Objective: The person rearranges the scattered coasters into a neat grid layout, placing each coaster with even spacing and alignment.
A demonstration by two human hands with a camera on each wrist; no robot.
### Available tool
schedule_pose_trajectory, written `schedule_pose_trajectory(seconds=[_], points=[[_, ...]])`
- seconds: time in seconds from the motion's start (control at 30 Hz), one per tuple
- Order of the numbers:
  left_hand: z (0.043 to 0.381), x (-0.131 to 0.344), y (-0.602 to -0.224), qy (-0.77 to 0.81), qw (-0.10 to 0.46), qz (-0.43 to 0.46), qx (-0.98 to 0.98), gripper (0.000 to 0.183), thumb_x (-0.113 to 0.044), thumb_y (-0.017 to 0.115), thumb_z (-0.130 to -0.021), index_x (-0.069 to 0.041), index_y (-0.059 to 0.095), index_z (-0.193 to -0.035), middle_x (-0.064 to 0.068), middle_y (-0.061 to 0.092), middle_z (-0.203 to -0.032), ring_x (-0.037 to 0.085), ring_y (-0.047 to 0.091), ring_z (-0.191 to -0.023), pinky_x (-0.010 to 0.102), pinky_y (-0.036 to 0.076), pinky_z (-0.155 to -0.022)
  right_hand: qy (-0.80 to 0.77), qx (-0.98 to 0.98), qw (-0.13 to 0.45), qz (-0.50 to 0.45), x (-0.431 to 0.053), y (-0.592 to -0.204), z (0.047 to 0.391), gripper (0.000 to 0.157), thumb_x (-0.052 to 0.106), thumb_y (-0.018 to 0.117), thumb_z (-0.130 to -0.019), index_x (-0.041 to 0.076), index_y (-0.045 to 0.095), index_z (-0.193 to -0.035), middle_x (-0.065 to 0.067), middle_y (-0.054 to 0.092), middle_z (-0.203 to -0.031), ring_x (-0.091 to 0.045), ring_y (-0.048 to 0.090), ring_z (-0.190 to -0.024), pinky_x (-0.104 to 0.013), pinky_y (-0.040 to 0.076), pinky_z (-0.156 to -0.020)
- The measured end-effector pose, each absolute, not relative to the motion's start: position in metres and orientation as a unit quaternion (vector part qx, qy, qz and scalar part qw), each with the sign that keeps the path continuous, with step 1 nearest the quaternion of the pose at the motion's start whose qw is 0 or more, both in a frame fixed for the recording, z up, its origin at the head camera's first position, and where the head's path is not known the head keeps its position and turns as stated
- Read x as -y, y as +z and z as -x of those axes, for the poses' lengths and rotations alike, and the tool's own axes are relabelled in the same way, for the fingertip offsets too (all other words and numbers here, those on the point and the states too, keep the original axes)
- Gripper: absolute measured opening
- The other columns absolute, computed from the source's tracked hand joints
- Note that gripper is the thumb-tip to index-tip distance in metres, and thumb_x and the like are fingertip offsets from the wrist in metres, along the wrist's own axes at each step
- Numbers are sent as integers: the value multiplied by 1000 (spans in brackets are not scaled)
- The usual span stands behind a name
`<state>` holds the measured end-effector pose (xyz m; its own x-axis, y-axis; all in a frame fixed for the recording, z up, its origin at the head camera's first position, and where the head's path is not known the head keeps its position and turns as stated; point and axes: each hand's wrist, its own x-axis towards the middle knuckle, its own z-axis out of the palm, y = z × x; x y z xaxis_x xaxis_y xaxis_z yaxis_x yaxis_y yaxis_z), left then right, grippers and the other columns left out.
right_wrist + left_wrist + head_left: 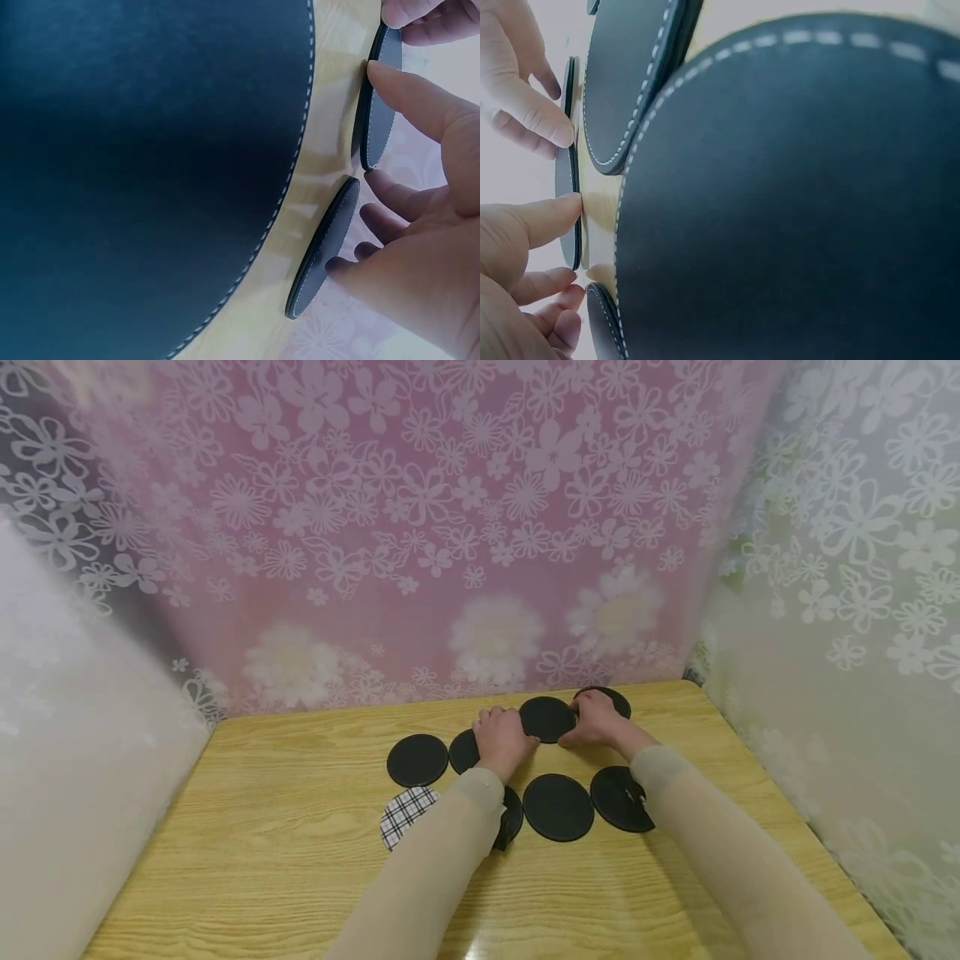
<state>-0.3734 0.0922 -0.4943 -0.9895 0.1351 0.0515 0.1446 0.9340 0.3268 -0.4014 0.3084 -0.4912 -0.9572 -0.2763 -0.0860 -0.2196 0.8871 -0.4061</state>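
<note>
Between my hands lies a round black coaster (548,719) in the back row. My left hand (504,739) holds its left side, thumb on the near edge and fingers at its left end. On its right side my right hand (600,718) grips the rim with thumb and forefinger; the hand's other fingers are beside the rightmost back coaster (617,701), partly covering it. The left hand hides part of the black coaster (463,752) to its left. White stitching runs around a large black coaster (795,195) close up in the left wrist view.
A front row holds a black-and-white checked disc (403,814), a black coaster (558,807) and others partly hidden under my sleeves. Another black coaster (417,760) ends the back row at left. Flowered curtains (480,527) stand behind and beside the wooden table (262,827).
</note>
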Motion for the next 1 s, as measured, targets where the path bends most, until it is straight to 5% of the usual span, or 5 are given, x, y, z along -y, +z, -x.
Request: schedule_pose_trajectory(seconds=[0.23,0.43,0.67,1.0], points=[[372,-94,-493,-173,9,74,982,54,-50,87,-96,-11,76,-131,11,68,-128,33,56,-116,51,43,-106,-210,-972,65,87,-308,-484,388,85,37,91,-90,-11,57,-150,-40,39,-158,-63,31,-148,-73,29,-121],[369,-98,-492,-204,-2,79,976,61,-45,89,-95,-10,71,-141,14,69,-132,37,59,-123,56,42,-112,-258,-960,76,82,-302,-474,376,87,27,91,-91,-13,47,-154,-32,60,-140,-52,51,-131,-65,39,-114],[364,-98,-495,-229,-13,74,971,77,-44,94,-91,-9,63,-152,16,68,-136,40,59,-128,58,39,-115,-320,-939,101,73,-298,-474,367,89,14,90,-93,-14,35,-157,-29,66,-129,-42,67,-116,-56,53,-102],[359,-95,-486,-255,-33,96,962,75,-39,93,-92,-7,62,-153,19,66,-137,41,57,-128,58,41,-112,-352,-926,110,84,-306,-467,359,92,9,88,-95,-12,29,-162,-31,64,-129,-41,68,-114,-52,55,-98]])
